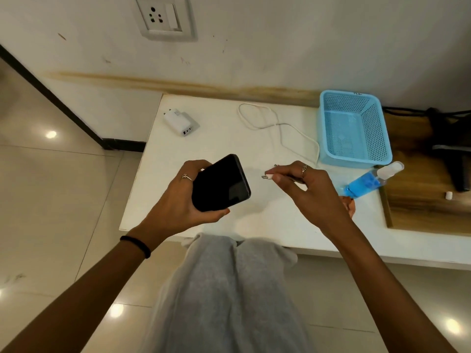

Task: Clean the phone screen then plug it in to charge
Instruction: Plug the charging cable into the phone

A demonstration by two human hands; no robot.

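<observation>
Left hand [178, 200] gripping black phone [220, 183], held above white table [229, 143]. Right hand [308, 184] pinching cable connector [266, 177], pointing at phone. Risk: connector missing the port, scraping the edge. Adapter [179, 121] lying unplugged; wall socket [163, 17] above. Tiled floor [58, 174].

The scene was evenly and fairly brightly lit from overhead. Ceiling lights showed as round glare spots on the glossy floor [51, 134], at least 4 of them. The white tabletop [216, 138] was close to overexposed, with soft, faint shadows under each hand. The dark phone [220, 183] screen carried a dull reflection. Wide-angle distortion bent the wall edge and stretched the forearms toward the lower corners. Detail was slightly soft throughout, with visible compression smearing.
</observation>
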